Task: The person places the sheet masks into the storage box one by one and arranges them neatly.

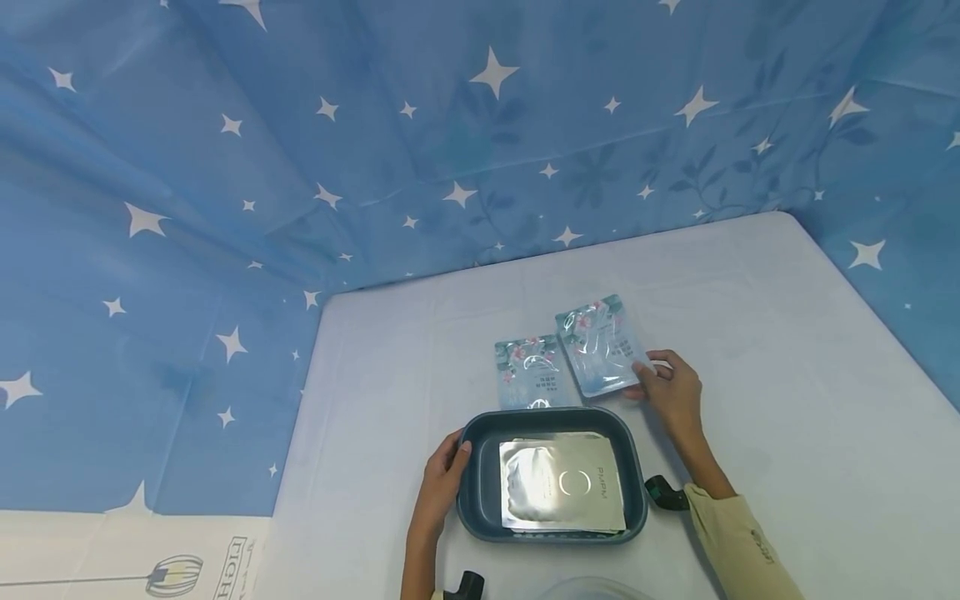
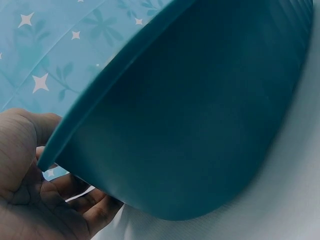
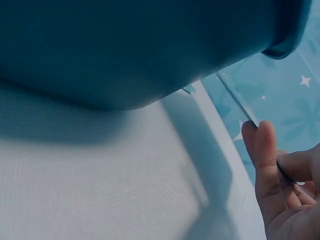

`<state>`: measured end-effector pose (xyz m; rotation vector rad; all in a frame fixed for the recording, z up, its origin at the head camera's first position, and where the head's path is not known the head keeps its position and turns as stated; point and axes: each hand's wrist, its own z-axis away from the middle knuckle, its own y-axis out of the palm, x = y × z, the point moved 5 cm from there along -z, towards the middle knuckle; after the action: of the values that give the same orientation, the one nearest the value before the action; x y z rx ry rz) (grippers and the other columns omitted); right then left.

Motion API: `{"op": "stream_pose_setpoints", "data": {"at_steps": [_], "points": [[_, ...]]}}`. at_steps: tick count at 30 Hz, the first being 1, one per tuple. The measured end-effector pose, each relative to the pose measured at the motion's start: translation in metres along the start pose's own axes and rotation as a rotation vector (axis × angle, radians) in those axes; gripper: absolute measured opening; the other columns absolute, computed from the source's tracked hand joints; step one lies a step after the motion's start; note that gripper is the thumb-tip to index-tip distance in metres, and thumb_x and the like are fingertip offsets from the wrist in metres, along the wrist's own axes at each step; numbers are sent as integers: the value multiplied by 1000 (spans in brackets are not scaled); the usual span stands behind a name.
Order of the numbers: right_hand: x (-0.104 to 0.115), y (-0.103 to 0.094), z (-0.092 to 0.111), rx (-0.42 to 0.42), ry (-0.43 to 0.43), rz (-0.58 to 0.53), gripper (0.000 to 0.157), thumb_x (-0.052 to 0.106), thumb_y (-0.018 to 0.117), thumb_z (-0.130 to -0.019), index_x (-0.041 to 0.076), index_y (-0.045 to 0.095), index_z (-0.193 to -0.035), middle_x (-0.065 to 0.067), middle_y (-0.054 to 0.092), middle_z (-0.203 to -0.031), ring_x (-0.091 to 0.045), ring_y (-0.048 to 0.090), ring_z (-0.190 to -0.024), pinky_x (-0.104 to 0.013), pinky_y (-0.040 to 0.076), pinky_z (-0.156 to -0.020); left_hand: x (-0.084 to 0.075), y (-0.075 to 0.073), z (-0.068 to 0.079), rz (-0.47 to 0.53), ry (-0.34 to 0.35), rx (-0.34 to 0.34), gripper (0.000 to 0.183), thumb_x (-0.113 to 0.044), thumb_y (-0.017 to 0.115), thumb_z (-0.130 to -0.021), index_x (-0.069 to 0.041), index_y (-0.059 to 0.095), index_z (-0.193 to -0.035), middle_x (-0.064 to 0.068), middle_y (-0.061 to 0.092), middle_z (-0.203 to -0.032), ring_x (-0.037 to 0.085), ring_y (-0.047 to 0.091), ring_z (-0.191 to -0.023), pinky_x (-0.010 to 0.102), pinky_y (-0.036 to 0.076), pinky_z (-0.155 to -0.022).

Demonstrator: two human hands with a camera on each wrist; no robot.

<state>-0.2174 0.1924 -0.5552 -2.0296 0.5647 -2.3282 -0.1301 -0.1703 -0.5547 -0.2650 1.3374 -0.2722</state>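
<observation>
My left hand (image 1: pixel 442 475) grips the left rim of a dark blue-green plastic basin (image 1: pixel 483 479), thumb at the rim and fingers under it in the left wrist view. Silver foil sachets (image 1: pixel 562 483), the top one printed "PMPM", lie stacked inside the basin. Beyond it, my right hand (image 1: pixel 671 392) pinches the lower right corner of a pale blue floral sachet (image 1: pixel 596 342). In the right wrist view, that sachet shows edge-on as a thin strip (image 3: pixel 237 100), lifted off the table. A second floral sachet (image 1: pixel 528 371) lies to its left, its lower edge behind the basin rim.
A white cloth covers the table (image 1: pixel 757 333). Blue star-patterned curtain (image 1: pixel 450 150) hangs behind and at both sides. At the bottom edge, part of a translucent round container (image 1: pixel 592 588) shows. A black wrist camera (image 1: pixel 666 493) sits beside the basin's right side.
</observation>
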Motion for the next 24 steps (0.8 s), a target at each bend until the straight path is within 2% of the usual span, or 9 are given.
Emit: {"op": "stream_pose_setpoints", "data": {"at_steps": [4, 8, 11, 14, 17, 21, 24], "points": [[4, -3, 2, -45, 5, -30, 33, 14, 57, -99, -3, 51, -126, -33, 67, -107, -9, 70, -54, -17, 56, -58, 0, 1, 0, 2, -9, 1, 44, -38, 51, -101, -9, 57, -134, 11, 61, -135, 33, 52, -132, 53, 40, -110], [10, -5, 3, -86, 15, -49, 31, 14, 58, -98, -1, 53, -125, -27, 69, -105, -7, 69, -54, -23, 59, -58, -1, 1, 1, 14, -18, 6, 44, -38, 51, -101, -9, 57, -134, 11, 61, -136, 33, 51, -133, 53, 39, -111], [14, -7, 3, -103, 14, -73, 31, 14, 59, -98, 0, 53, -125, -12, 71, -96, -7, 69, -54, -28, 59, -58, -1, 2, 1, 24, -25, 7, 42, -37, 51, -102, -10, 57, -134, 11, 61, -135, 32, 51, -133, 53, 39, -111], [18, -8, 4, -118, 2, -104, 32, 15, 61, -97, 0, 53, -124, 6, 68, -86, -8, 69, -54, -27, 59, -58, -1, 2, 1, 19, -21, 4, 42, -36, 51, -102, -10, 57, -134, 11, 61, -135, 32, 51, -133, 53, 39, -111], [22, -10, 5, -130, -9, -136, 32, 17, 62, -97, 1, 53, -123, 16, 65, -82, -9, 69, -55, -26, 59, -58, -1, 2, 1, 10, -15, 3, 43, -37, 51, -101, -9, 57, -134, 12, 61, -135, 33, 51, -133, 54, 39, -110], [27, -10, 7, -107, -15, -149, 34, 20, 65, -95, 0, 54, -121, 20, 66, -81, -11, 70, -58, -24, 58, -57, 0, 1, 1, 17, -30, -3, 42, -38, 52, -101, -11, 57, -133, 9, 62, -134, 31, 52, -132, 52, 40, -111], [30, -7, 9, -46, -27, -158, 35, 21, 66, -94, -1, 55, -119, 23, 68, -82, -9, 70, -61, -24, 58, -56, 0, 1, 1, 21, -32, -6, 42, -38, 52, -101, -12, 58, -133, 9, 62, -133, 30, 53, -132, 52, 40, -111]]}}
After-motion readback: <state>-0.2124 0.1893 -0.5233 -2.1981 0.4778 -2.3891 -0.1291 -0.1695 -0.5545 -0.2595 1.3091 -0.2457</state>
